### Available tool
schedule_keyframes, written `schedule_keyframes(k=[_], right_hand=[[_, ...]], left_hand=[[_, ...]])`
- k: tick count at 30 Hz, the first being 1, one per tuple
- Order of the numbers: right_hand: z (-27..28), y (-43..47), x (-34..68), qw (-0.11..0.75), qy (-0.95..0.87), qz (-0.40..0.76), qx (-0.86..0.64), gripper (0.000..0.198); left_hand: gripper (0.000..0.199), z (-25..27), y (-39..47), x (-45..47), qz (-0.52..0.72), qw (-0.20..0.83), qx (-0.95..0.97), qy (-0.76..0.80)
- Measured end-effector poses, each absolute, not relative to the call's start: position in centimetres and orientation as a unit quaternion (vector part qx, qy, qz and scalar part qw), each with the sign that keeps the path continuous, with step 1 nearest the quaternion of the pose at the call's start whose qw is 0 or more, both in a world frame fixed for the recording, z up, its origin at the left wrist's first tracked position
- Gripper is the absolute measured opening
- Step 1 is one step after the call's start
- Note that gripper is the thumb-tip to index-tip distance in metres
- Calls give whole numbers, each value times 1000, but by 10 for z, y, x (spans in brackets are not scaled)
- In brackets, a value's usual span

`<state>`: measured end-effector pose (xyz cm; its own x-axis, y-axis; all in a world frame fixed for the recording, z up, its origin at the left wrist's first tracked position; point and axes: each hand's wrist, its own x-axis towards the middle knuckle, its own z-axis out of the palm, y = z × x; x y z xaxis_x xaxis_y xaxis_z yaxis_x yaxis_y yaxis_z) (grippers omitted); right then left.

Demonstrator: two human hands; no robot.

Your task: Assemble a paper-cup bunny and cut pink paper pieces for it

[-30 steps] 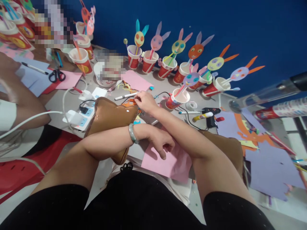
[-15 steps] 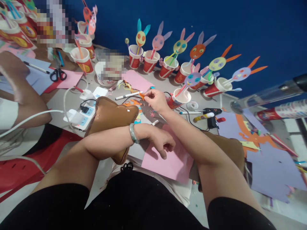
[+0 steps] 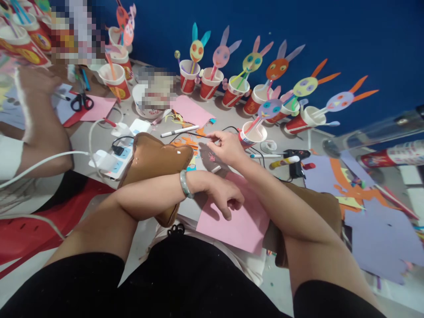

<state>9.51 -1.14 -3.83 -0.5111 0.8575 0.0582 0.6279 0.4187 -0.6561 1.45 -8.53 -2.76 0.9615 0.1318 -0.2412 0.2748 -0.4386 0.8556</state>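
My left hand [image 3: 225,194], a green bangle at its wrist, hovers over or rests on a pink sheet of paper [image 3: 240,229]. Its fingers are loosely bent and apart, with nothing seen in them. Farther forward, my right hand [image 3: 227,146] is above the table with thumb and fingers parted, and I see nothing between them. Just beyond its fingertips lies an orange paper scrap [image 3: 201,131], near a white marker [image 3: 179,131]. More orange cuttings [image 3: 185,142] lie left of the hand. A red-and-white paper cup [image 3: 252,134] with a paper rabbit [image 3: 270,109] stands to its right.
Several cups with paper rabbits line the blue wall [image 3: 232,13]. Brown cushions [image 3: 159,154] flank my arms. A power strip [image 3: 122,157] with cables and black scissors [image 3: 82,102] are left, near another person's arm [image 3: 49,119]. A glue gun [image 3: 296,154] and purple paper [image 3: 380,238] are right.
My right hand has let go of the small orange paper scrap and drawn back to the right. My left hand has hardly moved. The other person's arm has shifted at the left.
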Motion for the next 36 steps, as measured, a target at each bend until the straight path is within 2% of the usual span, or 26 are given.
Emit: schedule_keyframes(k=[5,10,15,20,26,31,36], right_hand=[[-31,-36,128,111,-859,155,-476,20],[-34,-58,148,44,-862,59,-501,27],[-31,-56,142,-10,-852,21,-522,37],[-34,-48,132,-63,-852,42,-518,31],[-41,-50,139,-9,-840,37,-541,30],[-46,-56,161,135,-825,130,-533,24],[-49,-65,182,240,-793,205,-522,31]], left_hand=[[27,-30,-86,15,-72,524,839,126],[33,-33,-86,15,-73,526,838,123],[33,-26,-88,13,-76,515,843,134],[36,-22,-89,13,-73,505,850,129],[41,-24,-90,14,-70,497,854,135],[45,-21,-90,13,-82,485,859,141],[46,-21,-90,14,-78,473,865,146]])
